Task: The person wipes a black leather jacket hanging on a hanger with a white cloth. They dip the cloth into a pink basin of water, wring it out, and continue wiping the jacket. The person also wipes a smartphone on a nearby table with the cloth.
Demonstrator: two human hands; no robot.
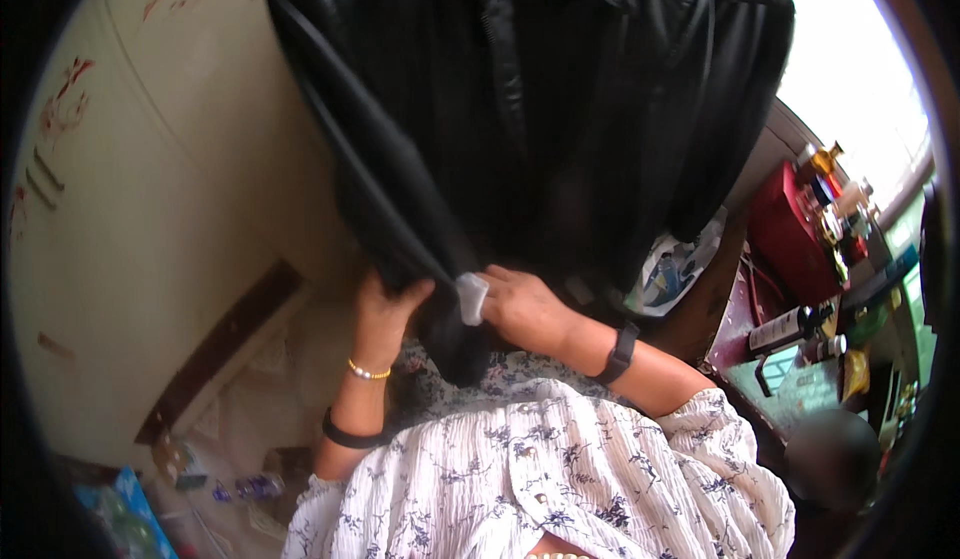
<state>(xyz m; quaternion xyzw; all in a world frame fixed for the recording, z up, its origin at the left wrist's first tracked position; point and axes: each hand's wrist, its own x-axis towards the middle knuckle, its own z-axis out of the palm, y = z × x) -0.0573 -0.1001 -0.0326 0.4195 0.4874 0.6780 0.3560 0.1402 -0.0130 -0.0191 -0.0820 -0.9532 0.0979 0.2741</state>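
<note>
A black leather jacket (555,124) hangs open in front of me, its collar at the top of the view. My left hand (386,304) grips the lower part of the sleeve on the left, with the thumb over the dark material. Beside it, my right hand (525,308) holds a small folded white cloth or wipe (472,298) against that same sleeve near its end. The fingertips of my right hand are partly hidden behind the white piece and the sleeve.
Pale cupboard doors (172,184) with red marks stand at left. At right, bottles and a red box (795,236) sit on a cluttered dresser (731,326). A printed plastic bag (675,274) lies behind the jacket. Small items lie on the floor at lower left.
</note>
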